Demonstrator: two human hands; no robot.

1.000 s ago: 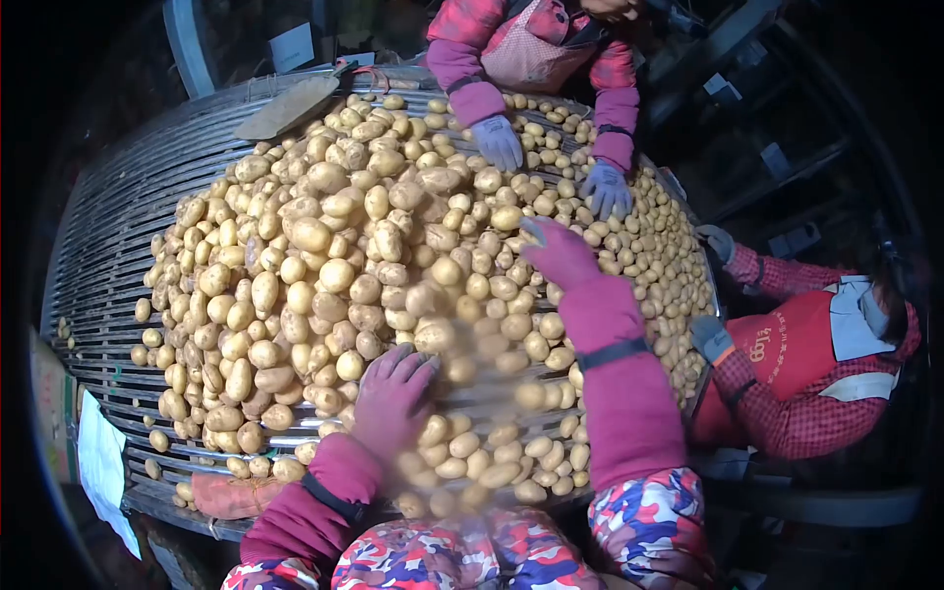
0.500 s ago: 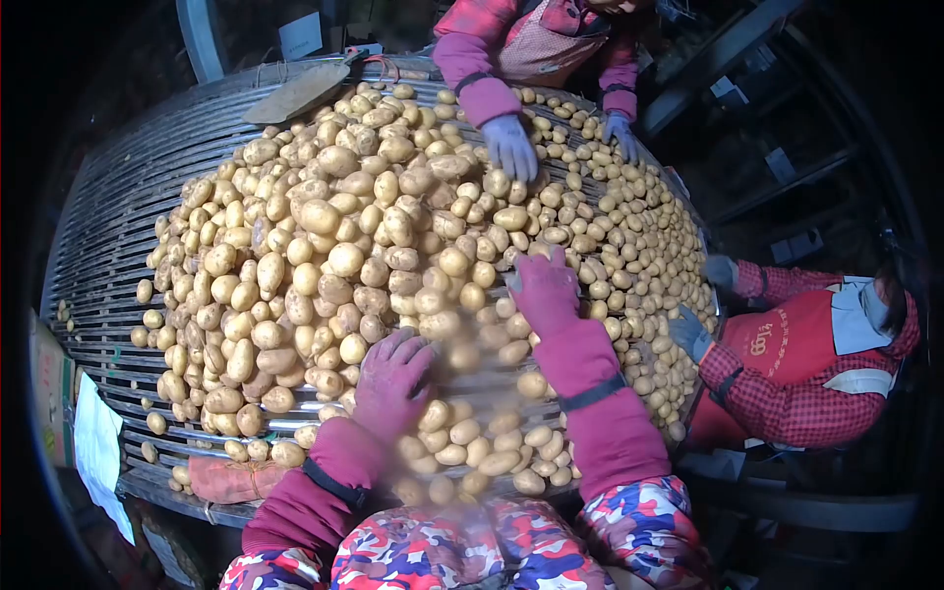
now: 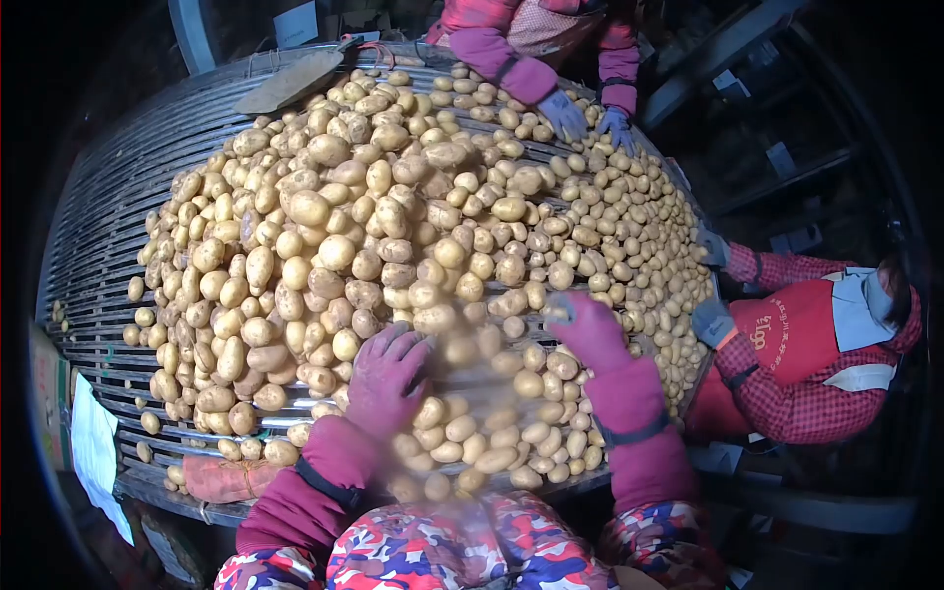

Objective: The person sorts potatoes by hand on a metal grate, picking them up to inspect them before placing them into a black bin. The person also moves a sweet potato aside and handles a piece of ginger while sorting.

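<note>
Both my hands wear pinkish-purple gloves over a broad heap of potatoes point(image 3: 295, 256) on a slatted metal table point(image 3: 108, 236). My left hand point(image 3: 386, 379) lies against the near edge of the heap, fingers apart, holding nothing I can see. To the right, my right hand point(image 3: 590, 332) has its fingers curled in, with a potato point(image 3: 559, 316) partly showing at the fingertips. Smaller loose potatoes point(image 3: 556, 383) lie beside and below that hand. A blurred patch covers part of the potatoes between my hands.
Across the table, a person's two gloved hands point(image 3: 564, 115) touch small potatoes. Another person in a red apron point(image 3: 787, 334) works at the right end. A flat board point(image 3: 290, 83) lies at the back, a red mesh bag point(image 3: 231, 479) at the near left edge.
My right hand has moved right and toward me, its fingers going from spread to curled. My left hand stays nearly in place. The far person's hand has shifted right.
</note>
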